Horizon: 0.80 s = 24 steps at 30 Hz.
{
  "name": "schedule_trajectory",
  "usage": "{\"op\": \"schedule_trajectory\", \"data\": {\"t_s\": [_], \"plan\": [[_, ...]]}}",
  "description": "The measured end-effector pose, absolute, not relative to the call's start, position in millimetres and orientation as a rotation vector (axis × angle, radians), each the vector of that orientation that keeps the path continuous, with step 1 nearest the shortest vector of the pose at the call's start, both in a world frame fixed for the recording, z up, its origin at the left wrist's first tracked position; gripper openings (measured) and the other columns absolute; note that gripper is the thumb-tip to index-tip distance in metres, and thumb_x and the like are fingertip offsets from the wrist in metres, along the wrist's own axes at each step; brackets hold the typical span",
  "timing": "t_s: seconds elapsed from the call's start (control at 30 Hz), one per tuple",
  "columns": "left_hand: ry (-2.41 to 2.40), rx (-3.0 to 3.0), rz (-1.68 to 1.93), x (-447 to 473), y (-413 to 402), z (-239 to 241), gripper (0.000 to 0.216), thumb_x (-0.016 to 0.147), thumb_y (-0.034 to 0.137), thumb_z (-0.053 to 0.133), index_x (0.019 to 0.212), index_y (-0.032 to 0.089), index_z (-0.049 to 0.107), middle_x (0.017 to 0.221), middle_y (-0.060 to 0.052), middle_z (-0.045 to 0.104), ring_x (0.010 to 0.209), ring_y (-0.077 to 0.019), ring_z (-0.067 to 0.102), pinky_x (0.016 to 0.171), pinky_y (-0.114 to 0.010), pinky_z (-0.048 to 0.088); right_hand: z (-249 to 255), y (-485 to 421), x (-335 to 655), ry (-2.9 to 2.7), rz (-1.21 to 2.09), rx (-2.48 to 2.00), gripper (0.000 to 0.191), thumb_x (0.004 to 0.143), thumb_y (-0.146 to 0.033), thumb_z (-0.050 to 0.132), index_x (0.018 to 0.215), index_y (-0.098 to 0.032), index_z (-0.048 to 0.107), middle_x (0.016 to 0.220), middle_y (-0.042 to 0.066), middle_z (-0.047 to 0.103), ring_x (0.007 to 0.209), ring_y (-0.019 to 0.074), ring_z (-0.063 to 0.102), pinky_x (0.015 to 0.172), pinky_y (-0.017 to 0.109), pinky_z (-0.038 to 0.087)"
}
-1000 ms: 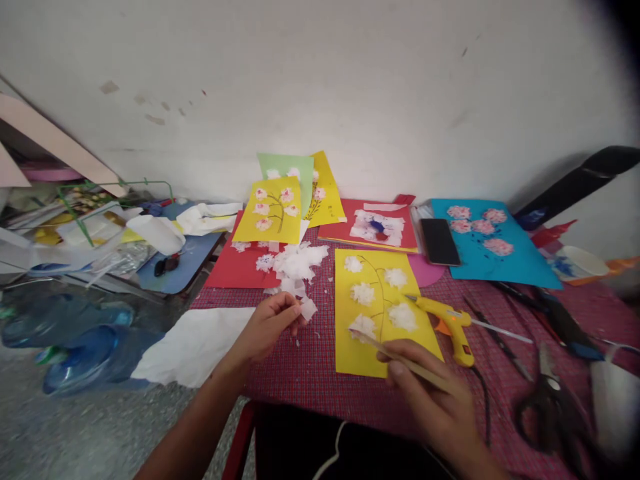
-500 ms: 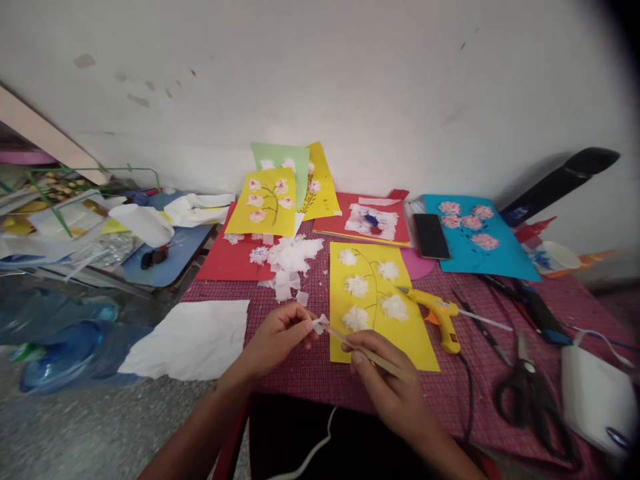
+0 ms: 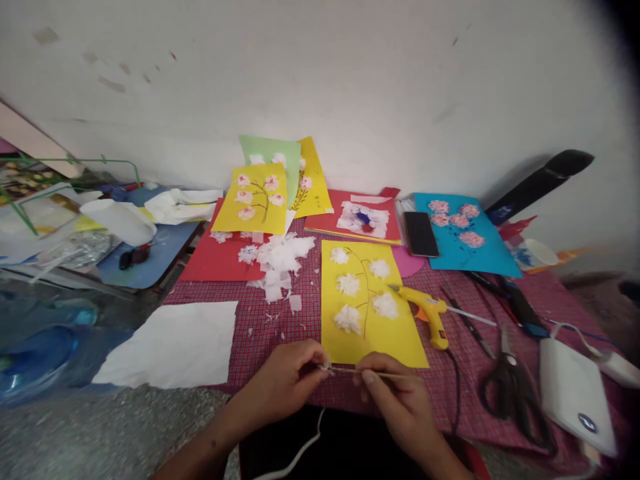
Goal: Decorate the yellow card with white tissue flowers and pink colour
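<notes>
My left hand (image 3: 290, 375) is closed, its thumb and fingertips pinching a small piece of white tissue paper (image 3: 326, 367) at the tip of a thin wooden stick (image 3: 345, 370). The other end of the stick lies in my right hand (image 3: 397, 393), shut around it. Both hands are low over the table's front edge. Just beyond them lies a yellow sheet (image 3: 405, 340) with a drawn branch and several white tissue flowers (image 3: 348, 285). Behind my left hand, a pile of white tissue squares (image 3: 285, 253) is spread on the checked cloth.
A yellow glue gun (image 3: 425, 305) rests partly on the yellow sheet. Black scissors (image 3: 513, 380) and a white box-shaped device (image 3: 575, 393) are on the right. Torn white paper (image 3: 175, 343) overhangs the left edge. A phone (image 3: 421, 233) and a blue flower sheet (image 3: 480, 250) lie farther back.
Both hands have come down and nearer to me, off the yellow sheet. The tissue is now more crumpled around the stick's tip, and the stick lies nearly level. The view has shifted slightly.
</notes>
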State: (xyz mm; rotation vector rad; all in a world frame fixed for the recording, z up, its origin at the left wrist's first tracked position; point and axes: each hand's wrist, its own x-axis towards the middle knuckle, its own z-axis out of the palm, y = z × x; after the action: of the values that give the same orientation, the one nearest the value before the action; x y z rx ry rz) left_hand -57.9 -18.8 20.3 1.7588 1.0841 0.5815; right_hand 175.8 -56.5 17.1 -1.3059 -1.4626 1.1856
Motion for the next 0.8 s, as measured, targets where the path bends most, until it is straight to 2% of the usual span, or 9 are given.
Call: {"op": "schedule_trajectory", "data": {"t_s": [0.1,0.2,0.3,0.4,0.5,0.63,0.8], "plan": [[1.042,1.891,0.579,-53.4,-13.1,15.3,0.008,0.094,0.024,0.061,0.096,0.024,0.068,0.089,-0.004,0.073,0.080,-0.0188,0.066,0.071,-0.030,0.046,25.2,-41.5,177.9,-1.537,1.203,-1.304,0.035,0.100,-0.040,0.053,0.079,-0.018,0.070,0.067,0.003,0.065,0.055,0.0126,0.059,0.052,0.023,0.047],[1.047,1.969,0.599,-50.1,4.6,16.5,0.008,0.095,0.025,0.059,0.093,0.023,0.067,0.088,-0.004,0.072,0.077,-0.0186,0.064,0.070,-0.030,0.045,37.8,-8.9,177.8,-1.649,1.221,-1.282,0.032,0.099,-0.038,0.055,0.076,-0.019,0.067,0.069,0.001,0.064,0.055,0.0109,0.057,0.052,0.022,0.046],[1.111,2.003,0.619,-45.8,30.7,17.8,0.005,0.093,0.025,0.059,0.090,0.022,0.063,0.084,-0.002,0.068,0.074,-0.0176,0.062,0.067,-0.029,0.042,50.2,34.7,173.6,-1.700,1.222,-1.214,0.026,0.095,-0.037,0.058,0.078,-0.019,0.063,0.083,0.002,0.068,0.054,0.0087,0.057,0.051,0.021,0.046],[1.156,2.008,0.692,-39.3,56.6,13.4,0.006,0.092,0.023,0.058,0.087,0.021,0.056,0.081,0.000,0.064,0.072,-0.0164,0.058,0.066,-0.029,0.040,59.1,76.6,165.7,-1.879,1.147,-1.276,0.021,0.095,-0.030,0.054,0.081,-0.019,0.063,0.070,-0.001,0.064,0.056,0.0105,0.057,0.054,0.022,0.044],[1.223,2.024,0.697,-32.1,73.3,6.5,0.010,0.089,0.021,0.059,0.083,0.022,0.051,0.077,0.002,0.059,0.069,-0.0159,0.055,0.064,-0.028,0.038,61.9,105.6,158.1,-2.073,1.058,-1.329,0.018,0.092,-0.023,0.054,0.079,-0.018,0.064,0.067,-0.002,0.064,0.060,0.0116,0.056,0.055,0.022,0.040],[1.317,2.017,0.624,-25.1,78.3,1.0,0.010,0.086,0.018,0.059,0.083,0.022,0.050,0.078,0.001,0.063,0.070,-0.0178,0.058,0.062,-0.029,0.037,57.8,119.5,153.6,-2.258,0.931,-1.360,0.023,0.087,-0.018,0.056,0.064,-0.019,0.057,0.062,-0.002,0.059,0.059,0.0115,0.051,0.054,0.024,0.033],[1.379,1.982,0.629,-21.3,74.6,-1.2,0.008,0.087,0.020,0.061,0.086,0.022,0.052,0.081,-0.001,0.067,0.074,-0.0199,0.062,0.064,-0.031,0.039,54.8,116.2,155.3,-2.315,0.854,-1.350,0.023,0.087,-0.018,0.055,0.064,-0.020,0.054,0.062,-0.002,0.057,0.059,0.0119,0.049,0.053,0.025,0.028]]}}
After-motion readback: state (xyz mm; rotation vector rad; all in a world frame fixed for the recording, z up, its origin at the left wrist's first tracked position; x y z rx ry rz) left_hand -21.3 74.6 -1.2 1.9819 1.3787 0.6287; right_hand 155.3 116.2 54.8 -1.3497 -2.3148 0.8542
